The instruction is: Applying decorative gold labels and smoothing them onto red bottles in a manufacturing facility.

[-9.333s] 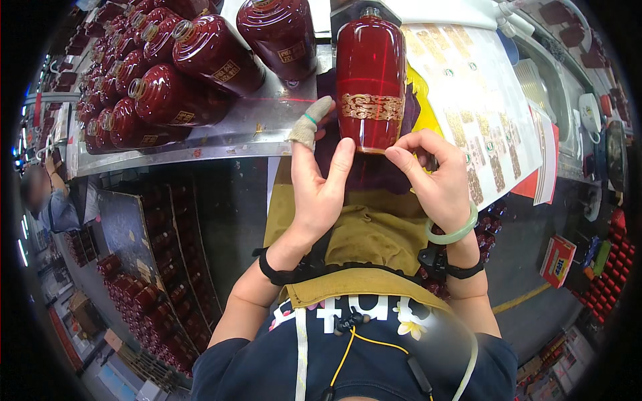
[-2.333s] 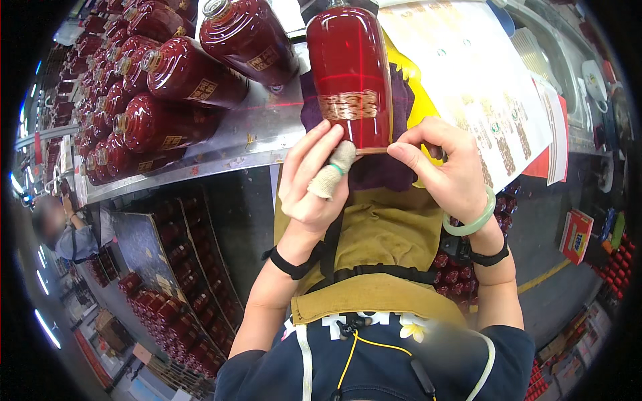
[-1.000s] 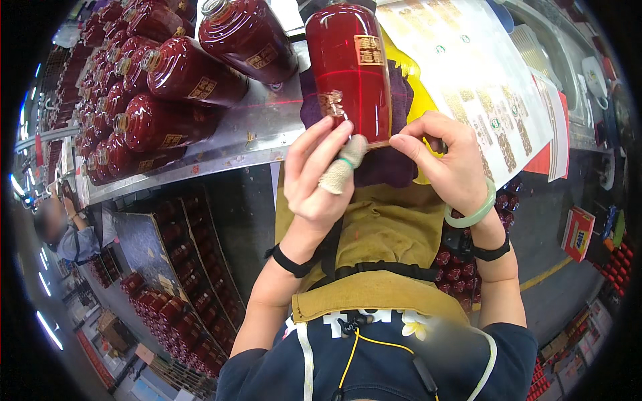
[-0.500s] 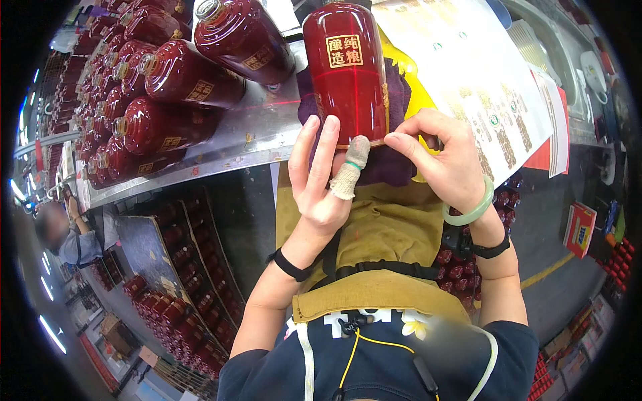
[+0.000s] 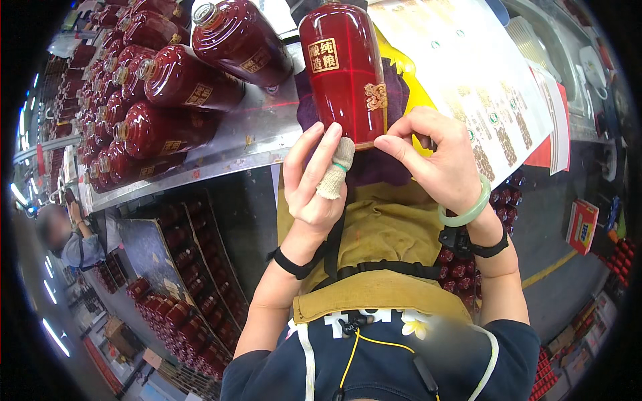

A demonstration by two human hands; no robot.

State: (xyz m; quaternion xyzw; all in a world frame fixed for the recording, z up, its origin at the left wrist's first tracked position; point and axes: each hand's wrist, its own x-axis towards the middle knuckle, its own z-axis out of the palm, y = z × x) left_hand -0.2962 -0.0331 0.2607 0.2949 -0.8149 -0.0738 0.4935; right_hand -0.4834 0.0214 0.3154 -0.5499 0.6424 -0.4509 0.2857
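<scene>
A dark red glass bottle [image 5: 344, 80] lies on its side on a purple cloth [image 5: 394, 160], base toward me, with its neck cut off by the top of the picture. On its side are a gold square label and, to the right, a gold ornament. My left hand [image 5: 314, 180] grips the base end from the left, two fingers along the glass and the thumb, in a knitted finger cover [image 5: 336, 168], at the base edge. My right hand [image 5: 438, 157] pinches the base's right corner between thumb and bent fingers; a pale green bangle [image 5: 468, 209] circles its wrist.
Many similar red bottles [image 5: 167, 130] stand crowded on the metal table [image 5: 257, 137] at left. Sheets of gold and green stickers [image 5: 495, 100] lie at right, over a yellow cloth [image 5: 418, 93]. Racks of bottles [image 5: 180, 247] stand below left, where another person [image 5: 83, 234] is.
The bottle has turned leftward, so its gold label has shifted left and more of the ornament shows at right. My left hand has slid slightly left and down; the right moved only a little.
</scene>
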